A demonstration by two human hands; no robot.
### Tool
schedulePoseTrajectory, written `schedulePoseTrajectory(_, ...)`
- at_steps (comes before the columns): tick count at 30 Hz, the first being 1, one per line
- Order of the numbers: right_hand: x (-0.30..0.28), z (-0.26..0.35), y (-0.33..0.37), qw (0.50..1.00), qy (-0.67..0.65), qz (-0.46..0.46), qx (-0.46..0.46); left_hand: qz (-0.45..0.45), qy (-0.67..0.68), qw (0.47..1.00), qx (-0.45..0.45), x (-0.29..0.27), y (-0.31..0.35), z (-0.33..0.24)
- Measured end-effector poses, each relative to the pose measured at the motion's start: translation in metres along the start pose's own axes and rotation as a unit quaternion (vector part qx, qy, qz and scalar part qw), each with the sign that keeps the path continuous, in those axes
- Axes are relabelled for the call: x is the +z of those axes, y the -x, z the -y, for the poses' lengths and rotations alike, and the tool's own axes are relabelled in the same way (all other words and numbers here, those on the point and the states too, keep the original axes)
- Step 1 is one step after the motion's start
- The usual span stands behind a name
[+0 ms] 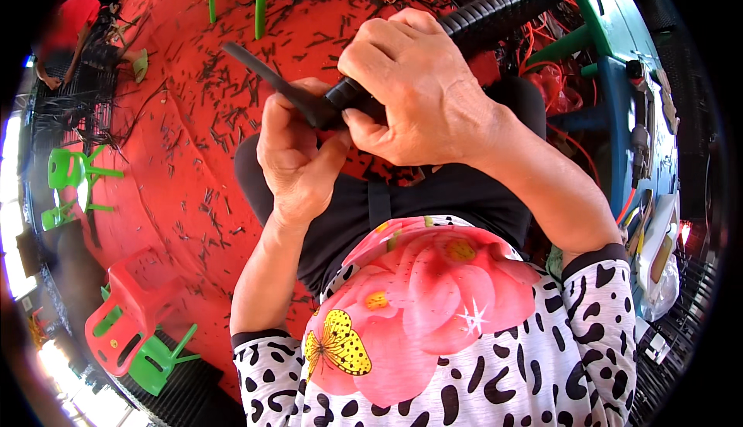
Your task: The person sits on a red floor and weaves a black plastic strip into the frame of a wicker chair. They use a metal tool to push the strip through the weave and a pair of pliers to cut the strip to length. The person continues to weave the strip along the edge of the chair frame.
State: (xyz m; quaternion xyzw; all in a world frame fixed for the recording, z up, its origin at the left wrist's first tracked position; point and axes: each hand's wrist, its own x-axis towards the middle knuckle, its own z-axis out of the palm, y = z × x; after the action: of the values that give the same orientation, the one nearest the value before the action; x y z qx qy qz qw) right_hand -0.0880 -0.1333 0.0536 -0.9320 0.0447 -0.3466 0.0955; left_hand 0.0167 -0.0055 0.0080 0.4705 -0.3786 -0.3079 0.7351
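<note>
A long black bar (pixel 526 3), wound closely with flat strip, slants from the upper right down behind my right hand. My right hand (pixel 433 94) is closed around its near end, thumb and fingers pressed on the wrapping. Just to the left, my left hand (pixel 292 160) pinches a flat black strip (pixel 259 67) against that end. The strip's loose tail sticks out toward the upper left. My fingers partly hide where strip and bar meet.
Short black offcuts (pixel 213 214) litter the red floor (pixel 170 172). Green chairs (pixel 71 168) and a red chair (pixel 120 322) stand left. On the right, a blue-green table (pixel 619 25) carries a corded tool (pixel 640 137). Another person (pixel 73 29) works at the far left.
</note>
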Motion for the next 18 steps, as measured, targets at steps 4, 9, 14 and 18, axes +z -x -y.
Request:
schedulePoseTrajectory(4,-0.013,-0.007,-0.004,0.993,-0.05,0.093,-0.046,-0.033,-0.191,0.981,0.024,0.004,0.007,0.003)
schedulePoseTrajectory(9,-0.011,-0.011,-0.007,0.977,-0.063,0.167,-0.119,-0.059,-0.131,0.987,0.073,0.005,0.011,0.017)
schedulePoseTrajectory(14,-0.012,-0.011,-0.006,0.977,-0.052,0.162,-0.128,-0.074,-0.254,0.957,0.119,0.007,0.015,0.021)
schedulePoseTrajectory(18,-0.012,-0.01,-0.003,0.979,-0.044,0.149,-0.133,-0.063,-0.297,0.943,0.137,0.008,0.016,0.019)
